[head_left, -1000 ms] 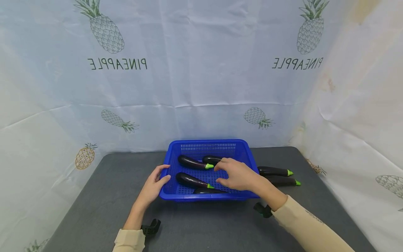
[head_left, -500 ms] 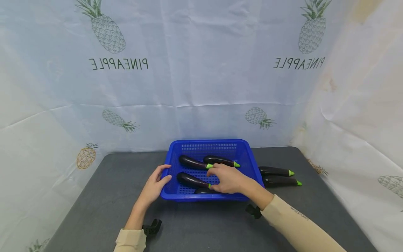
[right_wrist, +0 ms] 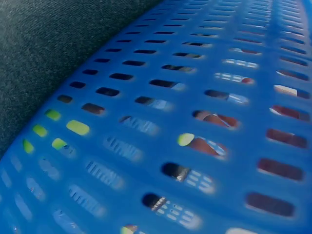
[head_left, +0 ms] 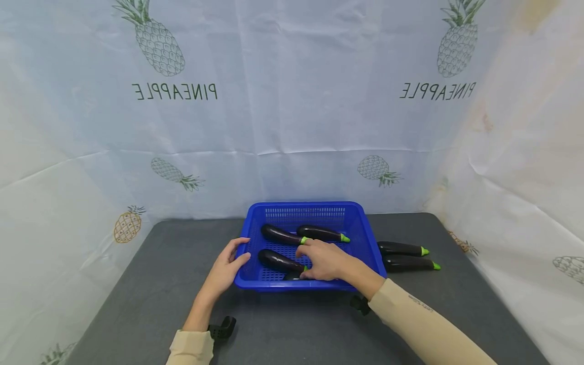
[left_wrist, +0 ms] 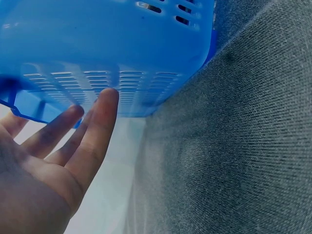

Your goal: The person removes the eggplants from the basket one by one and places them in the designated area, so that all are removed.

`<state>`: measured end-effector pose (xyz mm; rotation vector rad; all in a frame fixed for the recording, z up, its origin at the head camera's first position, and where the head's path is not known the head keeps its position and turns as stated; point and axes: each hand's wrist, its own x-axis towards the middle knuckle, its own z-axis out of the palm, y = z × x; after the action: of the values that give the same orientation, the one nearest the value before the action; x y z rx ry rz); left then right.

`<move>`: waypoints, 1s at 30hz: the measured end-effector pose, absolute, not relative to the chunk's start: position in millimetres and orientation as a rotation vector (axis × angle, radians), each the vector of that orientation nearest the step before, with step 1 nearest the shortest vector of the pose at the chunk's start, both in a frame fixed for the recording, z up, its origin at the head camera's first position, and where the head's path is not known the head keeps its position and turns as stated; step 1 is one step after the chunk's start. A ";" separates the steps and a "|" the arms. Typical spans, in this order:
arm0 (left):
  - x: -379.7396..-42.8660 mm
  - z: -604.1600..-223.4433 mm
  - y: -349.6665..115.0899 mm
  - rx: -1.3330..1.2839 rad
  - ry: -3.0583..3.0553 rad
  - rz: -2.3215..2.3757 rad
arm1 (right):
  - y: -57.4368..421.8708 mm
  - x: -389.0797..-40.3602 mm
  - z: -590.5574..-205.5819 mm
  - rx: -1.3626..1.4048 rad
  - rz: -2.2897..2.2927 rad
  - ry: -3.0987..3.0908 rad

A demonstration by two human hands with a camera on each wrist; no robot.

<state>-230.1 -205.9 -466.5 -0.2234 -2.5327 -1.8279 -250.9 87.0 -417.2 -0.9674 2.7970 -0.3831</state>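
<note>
A blue plastic basket [head_left: 262, 284] stands on the table with several dark eggplants in it. My left hand [head_left: 223, 271] rests at its left rim; in the left wrist view the fingers [left_wrist: 97, 126] extend along the outer wall. My right hand [head_left: 326, 261] reaches inside over the front right part. Its bent fingers and thumb are around the green stem end of the front eggplant [head_left: 278, 260]; whether they grip it is hidden. Another eggplant [head_left: 292, 276] lies partly covered at the front wall. Behind are a left eggplant [head_left: 280, 234] and a right eggplant [head_left: 319, 232].
Two more eggplants, a rear one [head_left: 401, 248] and a nearer one [head_left: 408, 263], lie on the dark grey table [head_left: 292, 329] right of the basket. A white pineapple-print cloth [head_left: 292, 126] hangs behind. The basket wall [right_wrist: 161, 112] blocks the right wrist view.
My right hand has moved left and down to the front eggplant's stem end, uncovering the back right eggplant. My left hand stays at the basket's rim.
</note>
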 end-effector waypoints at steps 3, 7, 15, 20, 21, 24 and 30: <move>-230.4 -466.5 -206.0 -0.239 -2.530 -1.828 | 85.3 -254.4 -421.3 -0.962 -0.345 2.783; -231.2 -467.2 -205.7 -0.243 -2.523 -1.834 | 83.6 -257.8 -424.3 -0.946 -0.303 2.763; -231.1 -468.1 -205.7 -0.244 -2.520 -1.827 | 83.3 -261.0 -428.4 -0.976 -0.147 2.789; -231.4 -469.9 -206.1 -0.235 -2.523 -1.833 | 87.3 -263.6 -437.1 -0.961 -0.099 2.813; -231.5 -470.1 -206.1 -0.235 -2.525 -1.830 | 87.8 -264.3 -438.3 -0.955 -0.108 2.818; -232.1 -470.1 -206.4 -0.239 -2.527 -1.825 | 88.7 -265.7 -438.9 -0.936 -0.148 2.821; -232.5 -469.8 -207.1 -0.251 -2.529 -1.819 | 88.7 -266.3 -438.3 -0.904 -0.196 2.780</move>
<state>-232.5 -207.1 -469.8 -0.2512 -2.5292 -1.8192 -266.3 88.7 -438.3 -0.9041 2.7800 -0.1957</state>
